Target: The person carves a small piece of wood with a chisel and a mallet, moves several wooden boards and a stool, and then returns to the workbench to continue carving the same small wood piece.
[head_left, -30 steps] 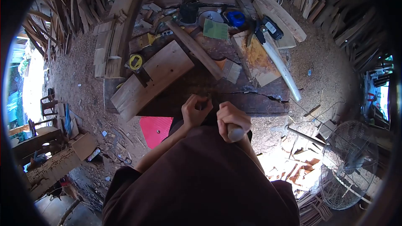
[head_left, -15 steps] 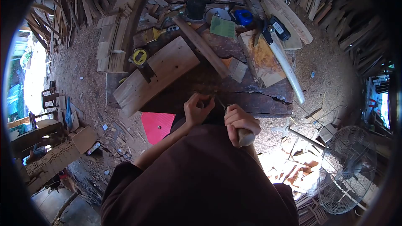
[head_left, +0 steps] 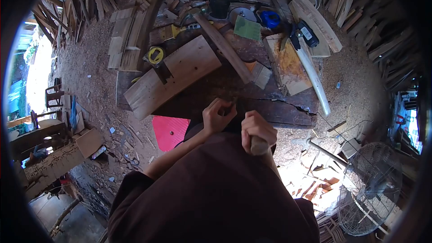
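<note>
Tool handle (head_left: 259, 146), pale wood, sits at the near edge of the workbench (head_left: 279, 110), clamped in the fist of the right hand (head_left: 256, 129). Left hand (head_left: 217, 116) lies just left of it, fingertips pinched together; the item pinched is too small to identify. Wide plank (head_left: 173, 81) and yellow tape measure (head_left: 155, 54) lie farther back, left

At the bench's (head_left: 288, 113) near edge, left hand (head_left: 217, 116) sits left of right hand (head_left: 256, 129), handle (head_left: 258, 146) in it; plank (head_left: 173, 78) behind-left, fan (head_left: 371, 189) right.
</note>
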The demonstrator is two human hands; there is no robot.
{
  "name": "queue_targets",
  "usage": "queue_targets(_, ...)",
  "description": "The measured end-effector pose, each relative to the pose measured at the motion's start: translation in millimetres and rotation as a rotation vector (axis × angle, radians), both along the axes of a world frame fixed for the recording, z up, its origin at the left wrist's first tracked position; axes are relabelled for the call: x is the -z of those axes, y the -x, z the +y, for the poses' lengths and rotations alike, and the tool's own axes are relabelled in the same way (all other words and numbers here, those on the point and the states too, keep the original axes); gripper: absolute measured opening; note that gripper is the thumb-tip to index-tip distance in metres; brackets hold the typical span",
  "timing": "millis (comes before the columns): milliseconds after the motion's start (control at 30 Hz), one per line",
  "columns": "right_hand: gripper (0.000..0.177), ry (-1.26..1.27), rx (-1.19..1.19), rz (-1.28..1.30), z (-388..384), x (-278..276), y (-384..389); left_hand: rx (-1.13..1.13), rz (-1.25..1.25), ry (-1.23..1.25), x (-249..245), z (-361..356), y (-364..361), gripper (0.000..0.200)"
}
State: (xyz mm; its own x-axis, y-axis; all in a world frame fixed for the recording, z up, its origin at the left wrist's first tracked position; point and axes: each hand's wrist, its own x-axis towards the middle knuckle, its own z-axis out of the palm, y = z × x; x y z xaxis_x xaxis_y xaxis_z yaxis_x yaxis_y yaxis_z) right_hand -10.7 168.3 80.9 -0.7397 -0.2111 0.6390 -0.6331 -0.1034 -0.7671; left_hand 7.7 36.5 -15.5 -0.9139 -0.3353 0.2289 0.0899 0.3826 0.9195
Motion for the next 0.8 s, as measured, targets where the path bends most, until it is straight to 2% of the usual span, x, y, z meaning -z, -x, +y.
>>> queue_targets(67,0.014,-0.012,0.026,0.011,3.7,0.8,1.9,0.006,-0.005,-0.011,0.9,0.1,1.1,0.017)
queue_targets(133,0.013,0.075,-0.067,-0.051,5.8,-14.6,-6.1,0.01,-0.021,-0.019,1.1,-2.0,-0.8,0.017)
queue_targets(167,0.013,0.061,-0.082,0.002,3.7,-16.2,-7.0,0.013,-0.029,-0.009,0.7,-2.5,-0.8,0.017)
queue_targets(667,0.014,0.064,-0.053,-0.019,-2.4,-20.3,-7.4,0.064,0.011,0.042,-1.0,-3.9,1.1,0.018)
queue_targets(800,0.015,0.0,-0.041,-0.003,-2.3,-20.8,-6.5,0.058,-0.01,0.042,-2.8,-2.5,-0.9,0.018)
